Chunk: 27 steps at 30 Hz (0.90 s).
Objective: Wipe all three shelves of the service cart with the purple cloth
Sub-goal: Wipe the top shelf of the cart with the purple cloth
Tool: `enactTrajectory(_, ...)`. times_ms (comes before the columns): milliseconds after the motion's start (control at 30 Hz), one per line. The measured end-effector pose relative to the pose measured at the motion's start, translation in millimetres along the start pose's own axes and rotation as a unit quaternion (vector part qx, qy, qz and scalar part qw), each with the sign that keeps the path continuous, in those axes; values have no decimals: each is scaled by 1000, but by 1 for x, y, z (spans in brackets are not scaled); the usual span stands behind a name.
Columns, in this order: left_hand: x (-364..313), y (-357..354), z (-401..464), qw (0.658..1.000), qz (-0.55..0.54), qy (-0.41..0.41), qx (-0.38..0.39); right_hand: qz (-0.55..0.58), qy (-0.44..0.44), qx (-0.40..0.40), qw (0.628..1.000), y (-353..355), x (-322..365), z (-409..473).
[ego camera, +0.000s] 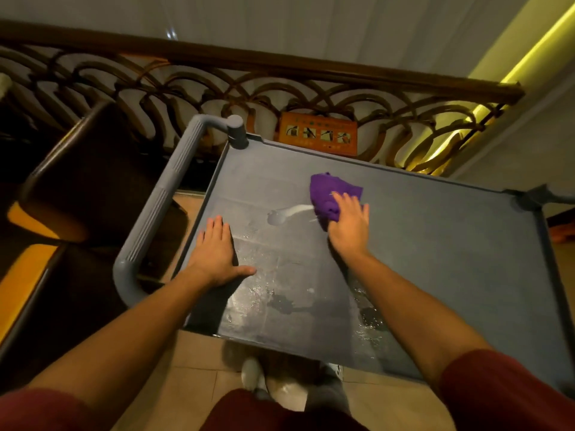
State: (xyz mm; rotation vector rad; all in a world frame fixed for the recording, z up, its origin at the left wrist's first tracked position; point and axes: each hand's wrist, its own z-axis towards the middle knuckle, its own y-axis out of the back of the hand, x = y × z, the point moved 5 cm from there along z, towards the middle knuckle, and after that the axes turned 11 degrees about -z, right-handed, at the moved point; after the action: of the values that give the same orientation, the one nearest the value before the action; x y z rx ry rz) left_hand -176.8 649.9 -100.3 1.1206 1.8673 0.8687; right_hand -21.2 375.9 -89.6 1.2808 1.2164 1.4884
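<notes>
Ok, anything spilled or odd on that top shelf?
Yes. A white liquid streak runs left from the cloth under the right hand. Wet patches glisten on the top shelf nearer the person. The left hand lies flat by the handle. No damage visible.

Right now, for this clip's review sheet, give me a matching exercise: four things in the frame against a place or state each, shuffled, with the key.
Things:
1. left hand
2. right hand
3. purple cloth
4. cart handle

Places or states:
A. grey bar along the cart's left end
B. bunched on the top shelf
C. flat on the wet shelf, bare
D. pressing on the cloth

Pairs: 1-C, 2-D, 3-B, 4-A
</notes>
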Motion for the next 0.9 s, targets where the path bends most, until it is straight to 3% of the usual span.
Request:
enactTrajectory(133, 5, -4, -12, 1000, 20, 11, -18, 5, -99, -69, 993, 21, -17, 12)
enactTrajectory(267, -1, -4, -11, 1000, 23, 11, 12, 10, -61, -10, 998, -13, 25, -1)
enactTrajectory(400, 3, -8, -11, 999, 40, 14, 1, 6, -33, -7, 999, -28, 52, -5)
enactTrajectory(533, 7, -8, -10, 1000, 24, 8, -4, 49, 107, -8, 993, -36, 85, -35)
enactTrajectory(633, 6, -6, -20, 1000, 7, 7, 22, 49, 249, 30, 967, -42, 89, -71)
enactTrajectory(700, 7, 3, -21, 999, 6, 2, 33, 28, 299, 62, 952, -33, 79, -63)
enactTrajectory(767, 7, 13, -26, 999, -13, 9, 47, 51, 266, 74, 960, -18, 66, -39)
enactTrajectory(833, 7, 14, -34, 999, -29, 21, 34, 122, 121, 45, 984, 0, 54, -11)
enactTrajectory(900, 9, 10, -43, 997, -73, 28, 24, 204, -6, 5, 979, 17, 55, 12)
